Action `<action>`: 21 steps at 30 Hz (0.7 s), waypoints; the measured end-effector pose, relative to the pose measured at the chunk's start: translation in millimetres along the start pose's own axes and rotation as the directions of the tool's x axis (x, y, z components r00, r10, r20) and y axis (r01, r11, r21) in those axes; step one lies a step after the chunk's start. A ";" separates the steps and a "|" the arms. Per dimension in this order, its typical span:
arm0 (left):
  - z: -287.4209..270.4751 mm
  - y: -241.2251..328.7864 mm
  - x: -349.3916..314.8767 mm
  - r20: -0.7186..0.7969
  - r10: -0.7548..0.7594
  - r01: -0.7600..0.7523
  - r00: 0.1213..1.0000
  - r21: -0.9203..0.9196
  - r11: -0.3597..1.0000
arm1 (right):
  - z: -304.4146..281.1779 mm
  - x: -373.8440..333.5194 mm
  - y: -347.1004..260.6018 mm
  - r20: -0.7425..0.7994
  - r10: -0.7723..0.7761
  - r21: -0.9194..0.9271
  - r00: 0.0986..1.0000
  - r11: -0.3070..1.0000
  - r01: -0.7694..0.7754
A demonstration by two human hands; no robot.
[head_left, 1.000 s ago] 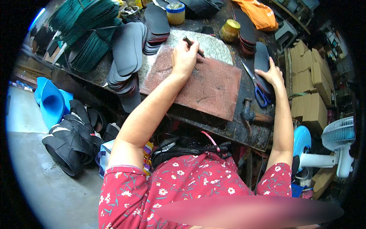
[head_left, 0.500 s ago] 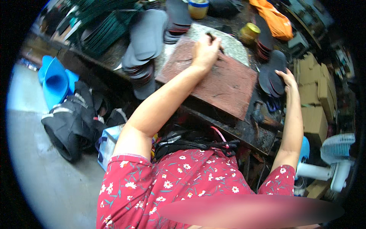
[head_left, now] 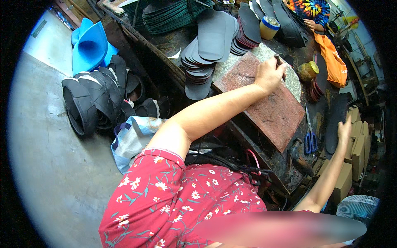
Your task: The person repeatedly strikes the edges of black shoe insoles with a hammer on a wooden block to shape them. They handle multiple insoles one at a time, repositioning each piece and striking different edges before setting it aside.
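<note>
My left hand (head_left: 269,77) is closed round a short dark tool (head_left: 282,68), whose kind I cannot make out. It rests over a reddish, rough board (head_left: 271,118), which lies on a speckled grey slab (head_left: 292,84). Out to the right, my right hand (head_left: 344,130) grips the edge of a black shoe sole (head_left: 335,124), held beyond the bench's right side. Whether it is one sole or more I cannot tell. Blue-handled scissors (head_left: 309,140) and a hammer (head_left: 298,159) lie between the board and that sole.
Stacked black soles (head_left: 213,39) stand left of the board, with a blue-rimmed jar (head_left: 269,28) behind it. A yellow jar (head_left: 308,71) and orange bag (head_left: 334,62) sit at the right. Another person's hand (head_left: 314,25) shows far off. Cardboard boxes (head_left: 341,182) and a fan (head_left: 358,206) stand right.
My right hand has carried the sole outward from beside the board, uncovering the scissors. My left hand stays over the board with its tool. The view has swung left.
</note>
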State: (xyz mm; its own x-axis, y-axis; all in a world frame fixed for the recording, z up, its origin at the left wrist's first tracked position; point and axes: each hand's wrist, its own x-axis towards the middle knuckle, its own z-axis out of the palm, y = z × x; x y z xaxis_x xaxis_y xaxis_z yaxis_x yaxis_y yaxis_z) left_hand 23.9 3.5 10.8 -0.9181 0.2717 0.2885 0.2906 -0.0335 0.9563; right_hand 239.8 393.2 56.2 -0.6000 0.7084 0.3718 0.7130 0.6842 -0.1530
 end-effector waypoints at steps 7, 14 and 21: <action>-5.6 6.1 3.7 0.124 -0.018 0.032 0.992 -0.113 0.993 | -71.1 4.9 -155.9 0.029 -0.411 0.873 0.911 0.455 0.177; -44.8 3.3 -22.4 0.196 -0.102 0.074 0.975 0.144 0.987 | -7.8 27.6 -319.4 0.244 -0.627 0.807 0.740 0.555 0.203; -41.1 6.5 -23.9 0.162 0.004 -0.040 0.987 0.222 0.974 | 48.7 40.9 -382.7 -0.044 -0.713 0.073 0.700 0.697 0.714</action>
State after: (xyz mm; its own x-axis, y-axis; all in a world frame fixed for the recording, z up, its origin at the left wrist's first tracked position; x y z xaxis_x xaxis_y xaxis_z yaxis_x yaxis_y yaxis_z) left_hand 36.6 -42.7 12.1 -0.8614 0.4235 0.2805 0.3795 0.1696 0.9095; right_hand -75.3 168.8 85.3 -0.9122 0.0007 0.4097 0.0422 0.9949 0.0921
